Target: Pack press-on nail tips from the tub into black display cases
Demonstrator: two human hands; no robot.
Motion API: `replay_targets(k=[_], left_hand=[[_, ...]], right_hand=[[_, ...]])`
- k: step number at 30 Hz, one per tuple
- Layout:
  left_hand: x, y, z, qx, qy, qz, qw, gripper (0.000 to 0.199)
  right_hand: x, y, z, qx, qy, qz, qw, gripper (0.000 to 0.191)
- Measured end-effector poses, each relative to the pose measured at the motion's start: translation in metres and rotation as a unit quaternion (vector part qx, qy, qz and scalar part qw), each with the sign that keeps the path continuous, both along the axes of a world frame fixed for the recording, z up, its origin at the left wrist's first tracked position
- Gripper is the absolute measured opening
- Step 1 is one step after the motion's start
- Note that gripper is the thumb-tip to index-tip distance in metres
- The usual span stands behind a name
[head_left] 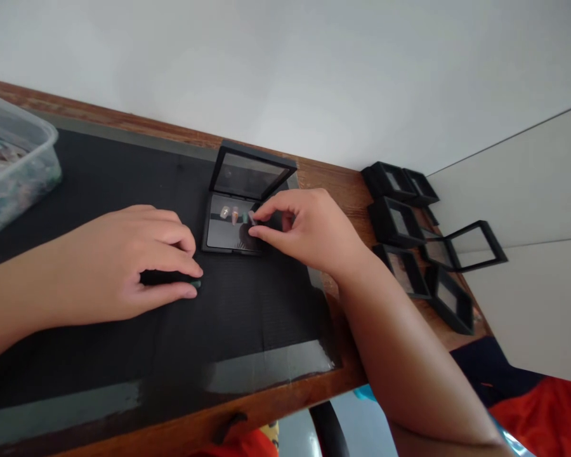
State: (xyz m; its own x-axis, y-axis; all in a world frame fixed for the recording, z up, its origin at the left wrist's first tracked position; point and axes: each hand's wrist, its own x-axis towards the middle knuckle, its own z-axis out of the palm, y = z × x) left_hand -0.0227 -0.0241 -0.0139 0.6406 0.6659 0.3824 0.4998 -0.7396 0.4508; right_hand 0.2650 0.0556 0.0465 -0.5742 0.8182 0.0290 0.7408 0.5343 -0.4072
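Note:
A black display frame point(210, 238) lies hinged open on the black mat, its windowed lid point(247, 174) tilted up at the back. Small stones sit in a row on its clear film: a pale one point(224, 212), a pinkish pointed one point(235, 216) and a green one point(245, 218). At the right end of this row, my right hand point(309, 225) pinches a pale pinkish stone point(252, 218) between thumb and forefinger. My left hand point(143, 260) rests on the mat left of the frame, with a dark green stone point(196, 284) between thumb and fingertips.
A clear plastic tub point(23, 171) of mixed stones stands at the far left. Several black display frames point(397, 222) are grouped on the wooden table point(342, 190) at the right, one with its lid raised point(476, 246). A white wall point(266, 76) rises behind the table.

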Motion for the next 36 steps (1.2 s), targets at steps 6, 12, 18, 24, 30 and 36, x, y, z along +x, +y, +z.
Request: replay_targets(k=[6, 12, 18, 24, 30, 36], left_hand=[[0.0029, 0.0018, 0.0008, -0.006, -0.008, -0.005, 1.0, 0.026], [0.0044, 0.001, -0.0001, -0.002, -0.003, 0.0, 1.0, 0.021], [0.0044, -0.0004, -0.0018, -0.007, 0.002, 0.002, 1.0, 0.021], [0.0041, -0.0004, -0.0024, -0.01, 0.003, 0.001, 1.0, 0.022], [0.0039, 0.0003, -0.003, 0.013, 0.005, 0.002, 1.0, 0.023], [0.0047, 0.0008, -0.0017, 0.02, 0.01, 0.006, 1.0, 0.026]], right_hand=[[0.0027, 0.0014, -0.0011, -0.002, 0.011, -0.023, 1.0, 0.023], [0.0043, 0.0016, -0.0013, 0.0, -0.003, 0.001, 1.0, 0.034], [0.0074, 0.0026, -0.0035, 0.002, -0.002, 0.044, 0.999, 0.033], [0.0052, 0.0013, 0.0005, -0.006, -0.031, 0.034, 0.999, 0.028], [0.0049, 0.0004, 0.0028, -0.005, -0.036, 0.017, 0.999, 0.027], [0.0056, -0.0012, -0.0006, 0.021, 0.015, 0.027, 0.999, 0.031]])
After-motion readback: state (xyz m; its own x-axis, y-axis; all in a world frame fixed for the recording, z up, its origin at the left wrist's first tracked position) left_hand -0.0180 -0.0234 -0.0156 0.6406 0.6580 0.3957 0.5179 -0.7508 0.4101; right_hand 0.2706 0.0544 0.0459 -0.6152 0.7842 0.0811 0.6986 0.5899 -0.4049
